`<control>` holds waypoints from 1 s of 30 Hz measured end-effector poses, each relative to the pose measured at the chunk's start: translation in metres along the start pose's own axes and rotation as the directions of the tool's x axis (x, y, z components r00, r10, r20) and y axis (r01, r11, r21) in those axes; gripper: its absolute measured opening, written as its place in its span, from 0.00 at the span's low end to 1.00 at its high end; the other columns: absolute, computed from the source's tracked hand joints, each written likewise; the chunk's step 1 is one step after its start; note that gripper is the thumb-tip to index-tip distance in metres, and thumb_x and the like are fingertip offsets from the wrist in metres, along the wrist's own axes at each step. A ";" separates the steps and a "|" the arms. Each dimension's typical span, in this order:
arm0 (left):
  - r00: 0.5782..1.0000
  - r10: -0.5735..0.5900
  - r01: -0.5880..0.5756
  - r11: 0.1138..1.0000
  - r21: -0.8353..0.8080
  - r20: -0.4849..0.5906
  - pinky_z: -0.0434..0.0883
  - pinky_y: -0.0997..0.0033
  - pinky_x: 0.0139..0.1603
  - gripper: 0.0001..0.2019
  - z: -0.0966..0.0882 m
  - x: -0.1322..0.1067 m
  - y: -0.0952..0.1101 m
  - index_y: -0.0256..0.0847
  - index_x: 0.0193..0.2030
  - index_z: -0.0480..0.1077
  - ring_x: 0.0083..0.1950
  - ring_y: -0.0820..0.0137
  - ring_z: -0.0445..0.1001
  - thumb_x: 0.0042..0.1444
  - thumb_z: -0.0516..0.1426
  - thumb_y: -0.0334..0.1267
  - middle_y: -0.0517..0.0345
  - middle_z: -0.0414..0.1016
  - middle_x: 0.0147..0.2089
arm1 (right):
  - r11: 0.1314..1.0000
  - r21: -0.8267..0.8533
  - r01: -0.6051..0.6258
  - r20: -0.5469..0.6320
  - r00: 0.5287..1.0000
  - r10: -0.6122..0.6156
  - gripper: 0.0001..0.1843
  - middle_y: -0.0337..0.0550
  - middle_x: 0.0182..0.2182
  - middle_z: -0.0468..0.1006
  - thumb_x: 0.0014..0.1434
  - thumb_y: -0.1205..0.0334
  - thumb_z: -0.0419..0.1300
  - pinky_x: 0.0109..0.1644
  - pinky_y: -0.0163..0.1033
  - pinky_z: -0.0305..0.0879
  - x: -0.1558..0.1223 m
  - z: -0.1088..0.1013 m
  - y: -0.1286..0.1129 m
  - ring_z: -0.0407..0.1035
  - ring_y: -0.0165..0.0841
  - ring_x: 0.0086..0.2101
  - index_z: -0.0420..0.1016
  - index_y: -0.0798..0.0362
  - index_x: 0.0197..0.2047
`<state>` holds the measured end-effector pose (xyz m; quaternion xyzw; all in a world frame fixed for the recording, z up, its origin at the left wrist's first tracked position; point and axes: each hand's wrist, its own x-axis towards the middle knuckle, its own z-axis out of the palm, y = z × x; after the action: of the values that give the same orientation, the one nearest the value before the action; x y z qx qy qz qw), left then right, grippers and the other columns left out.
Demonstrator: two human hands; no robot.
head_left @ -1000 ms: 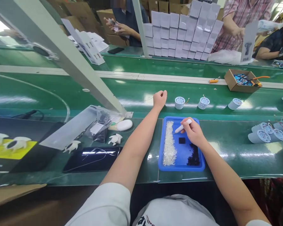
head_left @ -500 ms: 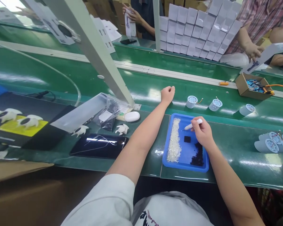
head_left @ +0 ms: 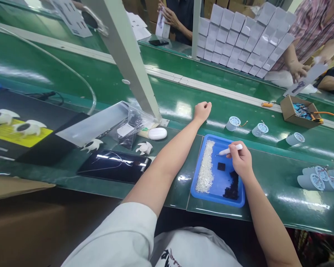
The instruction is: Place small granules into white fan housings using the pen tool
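Note:
My right hand (head_left: 241, 159) pinches a white pen-like tool (head_left: 230, 150) with a thin needle-like tip, tilted over the blue tray (head_left: 192, 185). The tip points left toward a strip of tiny whitish pieces (head_left: 205, 172) along the tray's left side. Below the tool lies a small black square (head_left: 221, 166). Tiny black pieces (head_left: 232, 187) are heaped at the tray's lower right. Beyond the tray, my left hand (head_left: 202, 112) is closed in a fist at the green surface (head_left: 178, 137); the inside of its fingers is hidden.
White cylinders (head_left: 233, 123) with wires stand behind the tray, more (head_left: 311, 181) at right. A cardboard box (head_left: 296, 115) holds small blue parts. A slanted post (head_left: 133, 66), a dark tablet (head_left: 111, 167) and white turtle-shaped pieces (head_left: 144, 148) are at left. Co-workers handle white boxes opposite.
The view has shifted slightly. My left fist and my right hand with the white tool keep nearly the same places relative to the tray. A co-worker's hands have moved on a white box.

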<state>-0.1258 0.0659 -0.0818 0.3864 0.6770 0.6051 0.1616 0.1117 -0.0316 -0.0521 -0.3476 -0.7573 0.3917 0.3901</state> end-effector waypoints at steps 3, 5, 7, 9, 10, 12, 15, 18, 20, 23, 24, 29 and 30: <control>1.000 0.001 -0.001 1.000 0.000 0.005 0.59 0.71 0.34 0.20 0.000 0.000 0.000 0.42 0.17 0.55 0.28 0.71 0.63 0.60 0.52 0.37 0.60 0.62 0.20 | 1.000 0.024 -0.010 -0.044 0.999 0.011 0.24 0.35 0.18 0.70 0.59 0.36 0.54 0.28 0.37 0.63 0.001 -0.001 -0.001 0.66 0.30 0.21 0.67 0.50 0.30; 1.000 0.003 -0.003 1.000 0.001 0.008 0.59 0.71 0.34 0.19 0.000 0.000 0.000 0.42 0.17 0.55 0.28 0.71 0.64 0.60 0.51 0.37 0.60 0.62 0.20 | 0.999 0.035 -0.020 -0.050 0.999 0.022 0.25 0.35 0.18 0.70 0.58 0.35 0.54 0.27 0.37 0.63 0.001 0.000 -0.002 0.66 0.30 0.20 0.67 0.50 0.29; 1.000 0.005 -0.006 1.000 0.002 0.011 0.60 0.71 0.34 0.19 0.000 -0.001 0.000 0.42 0.17 0.55 0.28 0.71 0.63 0.60 0.51 0.37 0.60 0.62 0.20 | 0.999 0.032 -0.025 -0.036 0.999 0.026 0.26 0.35 0.18 0.70 0.58 0.34 0.53 0.28 0.37 0.63 0.001 0.000 -0.001 0.67 0.30 0.20 0.67 0.50 0.29; 1.000 0.008 -0.008 1.000 0.004 0.014 0.60 0.71 0.34 0.19 0.000 -0.001 0.000 0.42 0.17 0.56 0.28 0.71 0.63 0.60 0.51 0.37 0.60 0.62 0.19 | 0.999 0.026 -0.030 -0.010 1.000 0.030 0.25 0.36 0.18 0.71 0.59 0.35 0.53 0.28 0.37 0.63 0.001 0.000 -0.001 0.67 0.30 0.21 0.67 0.50 0.30; 1.000 0.009 -0.009 1.000 0.006 0.017 0.60 0.71 0.33 0.19 0.000 -0.001 0.000 0.42 0.17 0.56 0.28 0.71 0.63 0.60 0.51 0.37 0.60 0.62 0.19 | 0.999 0.022 -0.030 0.003 1.000 0.030 0.25 0.36 0.18 0.71 0.59 0.36 0.53 0.28 0.37 0.63 0.001 0.000 -0.001 0.67 0.30 0.21 0.67 0.50 0.30; 1.000 0.012 -0.012 1.000 0.013 0.021 0.59 0.71 0.33 0.19 0.000 -0.001 0.001 0.42 0.17 0.56 0.28 0.71 0.63 0.60 0.51 0.37 0.60 0.62 0.20 | 1.000 0.005 -0.025 0.009 1.000 0.025 0.23 0.36 0.19 0.71 0.60 0.38 0.53 0.28 0.37 0.63 0.001 -0.001 -0.001 0.67 0.30 0.21 0.68 0.50 0.30; 0.999 0.019 -0.020 0.999 0.027 0.036 0.59 0.70 0.33 0.19 0.000 -0.002 0.002 0.42 0.17 0.56 0.27 0.71 0.62 0.60 0.50 0.37 0.60 0.62 0.20 | 0.995 -0.093 0.036 -0.056 0.998 -0.041 0.19 0.36 0.19 0.68 0.61 0.45 0.54 0.29 0.37 0.61 0.000 -0.002 -0.006 0.64 0.30 0.22 0.65 0.50 0.27; 0.997 0.037 -0.040 0.998 0.046 0.071 0.57 0.70 0.33 0.20 0.002 -0.006 0.005 0.41 0.16 0.56 0.26 0.72 0.60 0.59 0.51 0.36 0.61 0.60 0.19 | 0.974 -0.197 0.111 -0.039 0.992 -0.121 0.17 0.35 0.19 0.66 0.59 0.50 0.56 0.29 0.37 0.59 0.001 -0.004 -0.012 0.59 0.29 0.22 0.62 0.49 0.23; 0.994 0.050 -0.056 0.997 0.060 0.100 0.55 0.70 0.32 0.20 0.003 -0.009 0.007 0.41 0.15 0.55 0.26 0.72 0.58 0.58 0.53 0.36 0.62 0.59 0.18 | 0.969 -0.206 0.136 0.014 0.991 -0.136 0.16 0.35 0.19 0.65 0.58 0.52 0.57 0.28 0.37 0.58 0.001 -0.004 -0.014 0.57 0.29 0.21 0.61 0.49 0.23; 0.990 0.064 -0.074 0.995 0.074 0.126 0.54 0.69 0.32 0.22 0.004 -0.013 0.009 0.41 0.13 0.53 0.25 0.73 0.56 0.57 0.53 0.34 0.62 0.57 0.17 | 0.966 -0.209 0.150 -0.037 0.986 -0.161 0.15 0.35 0.19 0.65 0.57 0.53 0.56 0.28 0.36 0.57 0.002 -0.007 -0.016 0.56 0.28 0.22 0.62 0.49 0.23; 0.990 0.067 -0.077 0.994 0.075 0.126 0.54 0.69 0.32 0.22 0.004 -0.014 0.010 0.41 0.13 0.52 0.25 0.73 0.56 0.57 0.53 0.33 0.62 0.56 0.17 | 0.966 -0.212 0.145 -0.081 0.983 -0.165 0.16 0.35 0.18 0.65 0.57 0.53 0.56 0.28 0.36 0.56 0.002 -0.009 -0.015 0.56 0.28 0.21 0.61 0.49 0.22; 0.995 0.068 -0.073 0.995 0.069 0.068 0.54 0.68 0.32 0.23 0.000 -0.014 0.012 0.42 0.14 0.49 0.25 0.72 0.56 0.59 0.52 0.33 0.63 0.55 0.17 | 0.980 -0.184 0.075 -0.230 0.966 -0.117 0.22 0.31 0.14 0.53 0.55 0.54 0.56 0.24 0.36 0.50 0.002 -0.018 -0.013 0.49 0.25 0.18 0.50 0.49 0.17; 0.997 0.064 -0.067 0.995 0.067 0.049 0.54 0.68 0.33 0.23 -0.002 -0.013 0.012 0.42 0.15 0.50 0.25 0.72 0.56 0.59 0.52 0.34 0.62 0.55 0.18 | 0.982 -0.179 0.067 -0.236 0.966 -0.109 0.23 0.31 0.13 0.52 0.55 0.54 0.56 0.24 0.35 0.48 0.002 -0.018 -0.013 0.48 0.25 0.18 0.49 0.49 0.17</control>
<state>-0.1146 0.0547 -0.0735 0.4279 0.6805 0.5771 0.1441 0.1238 -0.0297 -0.0330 -0.3910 -0.7488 0.2624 0.4664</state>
